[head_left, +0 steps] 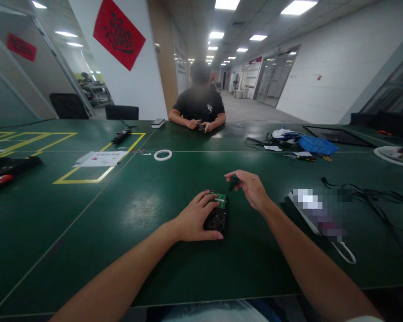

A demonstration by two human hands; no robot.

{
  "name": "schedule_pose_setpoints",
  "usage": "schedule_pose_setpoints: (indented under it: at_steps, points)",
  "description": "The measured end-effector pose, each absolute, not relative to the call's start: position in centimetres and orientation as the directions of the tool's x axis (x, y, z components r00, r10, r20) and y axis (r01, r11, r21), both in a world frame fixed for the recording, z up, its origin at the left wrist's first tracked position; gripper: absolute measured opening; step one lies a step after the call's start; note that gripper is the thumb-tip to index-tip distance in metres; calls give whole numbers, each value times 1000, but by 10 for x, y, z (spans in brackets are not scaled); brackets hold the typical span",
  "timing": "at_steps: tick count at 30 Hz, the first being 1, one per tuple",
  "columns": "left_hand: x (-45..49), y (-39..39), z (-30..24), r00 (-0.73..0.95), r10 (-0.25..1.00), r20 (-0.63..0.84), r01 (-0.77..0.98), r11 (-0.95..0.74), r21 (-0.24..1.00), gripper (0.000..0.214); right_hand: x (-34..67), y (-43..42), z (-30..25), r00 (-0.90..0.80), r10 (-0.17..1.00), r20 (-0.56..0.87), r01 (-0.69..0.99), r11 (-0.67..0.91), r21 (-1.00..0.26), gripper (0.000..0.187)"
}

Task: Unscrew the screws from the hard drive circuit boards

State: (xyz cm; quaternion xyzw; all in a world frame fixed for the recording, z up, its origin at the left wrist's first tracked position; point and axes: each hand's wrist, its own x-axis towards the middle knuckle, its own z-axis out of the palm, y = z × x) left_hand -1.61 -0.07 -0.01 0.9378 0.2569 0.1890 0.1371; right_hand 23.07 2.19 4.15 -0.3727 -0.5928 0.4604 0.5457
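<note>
In front of me on the green table lies a small black device (217, 222) with a green circuit board (222, 203) exposed at its far end. My left hand (195, 218) grips it from the left, fingers over its top and thumb along the near edge, so much of it is covered. A screwdriver (234, 182) with a dark green handle is held in the fingers of my right hand (253, 188). Its thin shaft slants down towards the board's right edge; whether the tip touches a screw is too small to tell.
Across the table (147, 264), a person (199, 105) handles a small dark object. To the right lie a white-edged, pixelated item (317, 212), black cables (369, 192) and a blue basket (317, 144). Left of centre are a white tape ring (163, 155) and papers (102, 158).
</note>
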Motion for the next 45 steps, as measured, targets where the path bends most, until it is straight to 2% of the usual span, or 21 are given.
schedule_pose_setpoints:
  at_steps: [2, 9, 15, 30, 45]
  points:
    - [-16, -1, 0, 797, 533, 285, 428, -830, 357, 98, 231, 23, 42, -126, 948, 293, -48, 289, -956, 32]
    - [-16, 1, -4, 796, 529, 295, 423, -834, 354, 98, 232, 21, 44, -270, 944, 191, -154, 153, -976, 30]
    - [-16, 1, -3, 795, 533, 290, 423, -829, 365, 98, 230, 20, 45, -309, 938, 160, -183, 106, -977, 45]
    - [-16, 0, -2, 792, 537, 289, 419, -823, 383, 97, 230, 19, 44, -278, 952, 125, -151, 85, -985, 44]
    - [-16, 0, -2, 795, 535, 287, 425, -828, 364, 97, 231, 17, 47, -251, 954, 166, -101, 145, -984, 42]
